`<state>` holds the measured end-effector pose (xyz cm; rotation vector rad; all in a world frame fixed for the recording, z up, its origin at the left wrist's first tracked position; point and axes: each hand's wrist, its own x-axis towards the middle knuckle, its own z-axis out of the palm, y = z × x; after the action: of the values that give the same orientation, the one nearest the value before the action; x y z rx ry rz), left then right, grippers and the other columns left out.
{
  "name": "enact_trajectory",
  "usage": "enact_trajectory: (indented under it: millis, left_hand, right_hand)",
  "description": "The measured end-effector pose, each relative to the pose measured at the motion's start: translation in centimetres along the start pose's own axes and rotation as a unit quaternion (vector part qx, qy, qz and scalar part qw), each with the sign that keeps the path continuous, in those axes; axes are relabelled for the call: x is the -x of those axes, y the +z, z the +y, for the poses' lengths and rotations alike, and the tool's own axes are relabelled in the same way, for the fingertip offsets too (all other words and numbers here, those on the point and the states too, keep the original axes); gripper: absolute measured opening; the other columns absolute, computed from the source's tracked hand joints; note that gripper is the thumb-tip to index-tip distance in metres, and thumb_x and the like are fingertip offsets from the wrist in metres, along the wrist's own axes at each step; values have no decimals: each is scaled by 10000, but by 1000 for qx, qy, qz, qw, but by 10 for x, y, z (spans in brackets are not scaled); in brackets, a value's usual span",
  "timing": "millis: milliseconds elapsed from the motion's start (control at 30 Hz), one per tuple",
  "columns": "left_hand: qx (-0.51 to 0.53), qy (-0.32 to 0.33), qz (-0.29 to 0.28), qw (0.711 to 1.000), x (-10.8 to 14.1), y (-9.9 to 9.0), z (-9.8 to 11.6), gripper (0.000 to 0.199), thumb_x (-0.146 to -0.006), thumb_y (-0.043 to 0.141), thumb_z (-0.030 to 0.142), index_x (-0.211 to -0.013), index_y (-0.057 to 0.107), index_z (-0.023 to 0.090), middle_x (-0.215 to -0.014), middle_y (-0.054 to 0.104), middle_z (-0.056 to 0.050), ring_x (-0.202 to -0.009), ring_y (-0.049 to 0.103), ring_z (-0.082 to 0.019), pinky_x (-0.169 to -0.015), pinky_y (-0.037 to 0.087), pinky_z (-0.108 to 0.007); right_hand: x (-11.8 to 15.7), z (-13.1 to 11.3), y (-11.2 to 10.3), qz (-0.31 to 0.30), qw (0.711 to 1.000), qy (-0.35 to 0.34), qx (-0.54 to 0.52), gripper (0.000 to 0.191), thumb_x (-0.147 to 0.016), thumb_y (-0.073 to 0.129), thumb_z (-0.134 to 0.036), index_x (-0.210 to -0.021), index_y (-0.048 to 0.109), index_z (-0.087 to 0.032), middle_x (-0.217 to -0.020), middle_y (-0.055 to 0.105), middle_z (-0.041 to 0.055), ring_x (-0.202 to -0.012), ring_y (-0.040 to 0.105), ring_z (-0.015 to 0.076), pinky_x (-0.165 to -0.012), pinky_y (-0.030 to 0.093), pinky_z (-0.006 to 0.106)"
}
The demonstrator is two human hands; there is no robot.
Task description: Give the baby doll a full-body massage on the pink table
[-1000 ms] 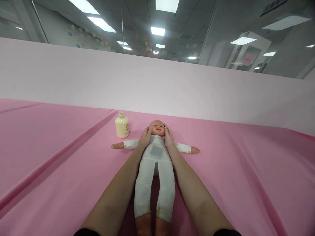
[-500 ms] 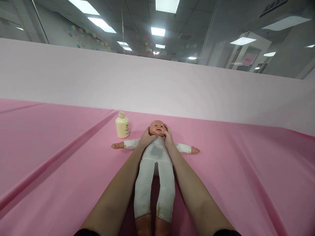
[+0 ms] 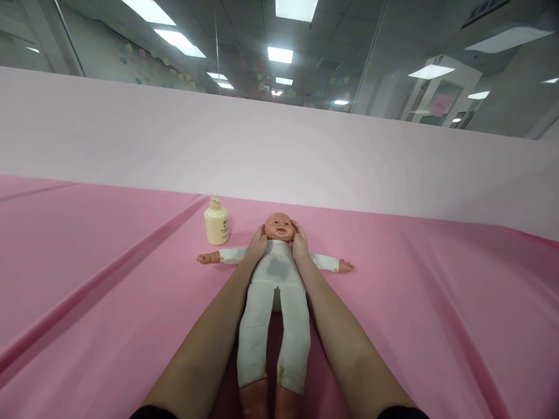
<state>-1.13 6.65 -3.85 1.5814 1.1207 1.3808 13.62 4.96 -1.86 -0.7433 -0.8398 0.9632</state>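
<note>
White cloth and peach plastic: that is the baby doll in a white cloth suit [image 3: 274, 291], lying flat on its back at the centre of the frame, head toward the far side, arms stretched straight out to either side, legs running down to the bottom edge. Its plastic head sits just above mid-frame, face up. The left hand [image 3: 257, 244] is cupped against the left side of that head as the picture shows it, fingers laid along the cheek and jaw, not clenched. The right hand [image 3: 299, 241] mirrors it on the other side, fingers curved up past the ear, thumb toward the cheek. Both hands touch the head and press in from opposite sides, with the face showing between them. Both bare forearms run up from the bottom of the frame, flanking the doll's legs and torso. A grey smudge marks the suit's chest, and yellowish stains show at the leg cuffs near the bottom edge. Just left of the head, near but apart from the left hand, stands a small cream plastic bottle with a flip cap [image 3: 216, 222], upright. Everything rests on a pink cloth-covered surface [image 3: 414, 302] with long creases running diagonally at left. Behind it rises a pale pink panel [image 3: 279, 151], and above that, ceiling light panels across the top.
</note>
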Motion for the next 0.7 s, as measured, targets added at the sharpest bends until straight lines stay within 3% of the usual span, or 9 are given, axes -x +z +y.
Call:
enact_trajectory:
  millis: [133, 233, 333, 500, 600, 700]
  left_hand:
    - [-11, -1, 13, 1000, 2, -1, 5, 439, -940, 347, 367, -1296, 512, 171, -1349, 540, -103, -1272, 474, -226, -1098, 326, -372]
    - [-12, -8, 5, 1000, 5, -1, 12, 517, -918, 406, 534, -1282, 517, 185, -1332, 557, -108, -1247, 499, -243, -1073, 348, -372]
    - [-12, -26, 0, 1000, 7, 0, 18, 595, -875, 473, 590, -1305, 493, 178, -1353, 539, -122, -1264, 485, -261, -1068, 349, -380]
    - [8, -24, 13, 1000, 5, 0, 14, 484, -919, 429, 520, -1265, 530, 197, -1368, 526, -110, -1296, 453, -253, -1103, 302, -383]
    - [24, -31, 40, 998, 2, 0, 8, 380, -933, 411, 397, -1223, 559, 203, -1319, 564, -100, -1264, 481, -244, -1108, 297, -415]
    - [46, -32, 39, 998, 3, -1, 8, 367, -858, 477, 236, -1212, 569, 203, -1262, 602, -86, -1231, 506, -244, -1105, 310, -431]
  right_hand:
    - [-3, 5, -4, -12, 1000, -22, 6, 318, -849, 528, -310, -1127, 607, -177, -1204, 615, 63, -1091, 587, 194, -964, 494, 347]
    - [-4, 6, -5, -29, 999, -32, 7, 366, -838, 605, -387, -1139, 602, -179, -1221, 604, 70, -1112, 578, 202, -979, 483, 356]
    - [-2, 4, -5, -36, 999, -36, 9, 389, -825, 631, -407, -1137, 599, -177, -1216, 606, 75, -1108, 579, 204, -978, 484, 352]
    - [0, 2, -1, -13, 1000, -23, 12, 333, -845, 509, -298, -1142, 591, -172, -1196, 617, 70, -1075, 594, 189, -947, 502, 340]
    - [0, 1, 1, 6, 1000, -1, 8, 382, -772, 489, -194, -1140, 587, -159, -1175, 629, 74, -1043, 609, 193, -939, 508, 344]
    - [-1, 0, 1, 8, 1000, -4, 13, 426, -720, 488, -147, -1134, 589, -153, -1182, 628, 77, -1058, 602, 193, -961, 495, 337]
